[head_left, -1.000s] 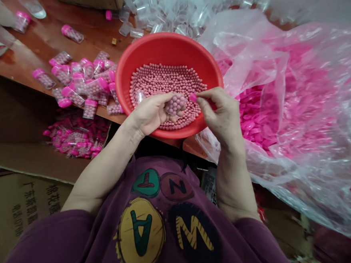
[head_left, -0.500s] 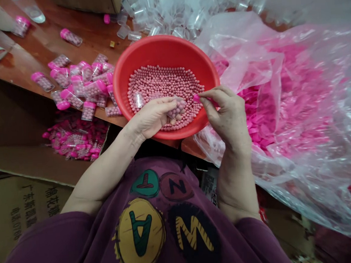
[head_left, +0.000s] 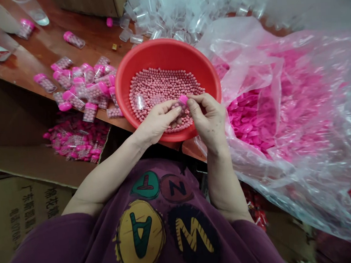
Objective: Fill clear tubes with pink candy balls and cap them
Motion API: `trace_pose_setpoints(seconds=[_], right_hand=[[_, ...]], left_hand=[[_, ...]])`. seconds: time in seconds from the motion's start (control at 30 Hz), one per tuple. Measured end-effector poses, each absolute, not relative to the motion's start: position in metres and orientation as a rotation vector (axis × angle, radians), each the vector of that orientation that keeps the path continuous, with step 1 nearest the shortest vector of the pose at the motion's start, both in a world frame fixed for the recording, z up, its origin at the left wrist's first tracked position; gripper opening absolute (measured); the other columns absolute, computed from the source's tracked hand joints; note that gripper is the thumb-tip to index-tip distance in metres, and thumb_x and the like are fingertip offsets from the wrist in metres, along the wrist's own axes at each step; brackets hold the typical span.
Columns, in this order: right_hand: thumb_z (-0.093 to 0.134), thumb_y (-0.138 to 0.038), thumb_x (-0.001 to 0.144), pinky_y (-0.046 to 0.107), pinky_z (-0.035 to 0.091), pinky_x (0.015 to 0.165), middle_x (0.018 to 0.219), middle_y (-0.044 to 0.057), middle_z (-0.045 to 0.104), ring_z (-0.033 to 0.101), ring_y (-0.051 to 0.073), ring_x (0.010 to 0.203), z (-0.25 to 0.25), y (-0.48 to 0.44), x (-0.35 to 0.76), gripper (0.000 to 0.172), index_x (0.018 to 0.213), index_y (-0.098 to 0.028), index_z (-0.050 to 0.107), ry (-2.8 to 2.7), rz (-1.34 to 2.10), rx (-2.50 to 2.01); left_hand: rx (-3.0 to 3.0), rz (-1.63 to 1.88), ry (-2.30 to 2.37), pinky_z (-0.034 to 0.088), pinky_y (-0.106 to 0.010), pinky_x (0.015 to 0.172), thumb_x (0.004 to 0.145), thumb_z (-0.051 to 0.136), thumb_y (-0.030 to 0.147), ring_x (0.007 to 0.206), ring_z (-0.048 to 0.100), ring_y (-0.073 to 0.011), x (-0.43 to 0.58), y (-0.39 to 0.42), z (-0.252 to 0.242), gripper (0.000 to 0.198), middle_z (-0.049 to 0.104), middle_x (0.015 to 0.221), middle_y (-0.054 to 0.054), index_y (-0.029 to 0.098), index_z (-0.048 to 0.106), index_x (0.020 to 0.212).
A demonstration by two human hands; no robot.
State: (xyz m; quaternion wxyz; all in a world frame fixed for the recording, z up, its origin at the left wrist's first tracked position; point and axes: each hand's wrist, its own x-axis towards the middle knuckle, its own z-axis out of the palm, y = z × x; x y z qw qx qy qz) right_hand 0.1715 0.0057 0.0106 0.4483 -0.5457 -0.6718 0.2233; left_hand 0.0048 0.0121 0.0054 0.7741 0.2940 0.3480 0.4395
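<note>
Over the near part of a red bowl (head_left: 165,52), my left hand (head_left: 159,120) holds a small clear jar (head_left: 178,106) of pink beads. My right hand (head_left: 209,119) pinches a pink cap (head_left: 183,100) at the mouth of that jar. Pink beads (head_left: 166,82) cover the bottom of the bowl, and a clear cup (head_left: 140,102) lies on them at the left. Parts of the held jar are hidden by my fingers.
Capped jars (head_left: 85,85) lie left of the bowl on the wooden table (head_left: 97,39). Below them is a cardboard box (head_left: 30,157) with more jars. Clear empty cups (head_left: 161,18) are heaped behind. At the right, a plastic bag (head_left: 311,186) holds pink caps (head_left: 247,122).
My right hand has moved left with the pink cap, from the bowl's right side to the jar in my left hand. The view has shifted slightly.
</note>
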Motion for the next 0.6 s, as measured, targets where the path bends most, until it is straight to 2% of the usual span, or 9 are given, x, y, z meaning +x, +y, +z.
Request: trace_pose_setpoints(seconds=[0.27,0.37,0.6], right_hand=[[0.065,-0.035,0.111,0.039,0.064,0.085,0.098,0.003,0.081,0.075,0.02,0.09,0.018,0.008,0.176,0.017,0.106,-0.029,0.08,-1.832,0.446,-1.196],[0.063,-0.031,0.111,0.041,0.064,0.085,0.101,0.004,0.08,0.075,0.022,0.092,0.012,0.006,0.174,0.016,0.108,-0.029,0.078,-1.843,0.386,-1.171],[0.055,-0.021,0.111,0.042,0.065,0.092,0.11,0.007,0.076,0.075,0.023,0.103,0.001,-0.009,0.163,0.027,0.127,-0.028,0.075,-1.812,0.428,-1.129]], left_hand=[[0.617,0.923,0.716,0.046,-0.019,0.063,0.101,0.08,0.023,0.068,0.059,-0.0071,0.001,0.012,0.008,0.011,0.067,0.086,-0.001,0.016,0.075,0.095],[0.62,0.92,0.739,0.043,-0.019,0.059,0.104,0.077,0.024,0.064,0.055,-0.0068,0.001,0.012,0.01,0.013,0.064,0.082,0.0,0.017,0.074,0.093],[0.575,1.018,0.767,0.046,-0.017,0.062,0.104,0.069,0.014,0.065,0.055,-0.006,0.003,0.01,0.013,0.016,0.067,0.078,0.001,0.015,0.077,0.09]])
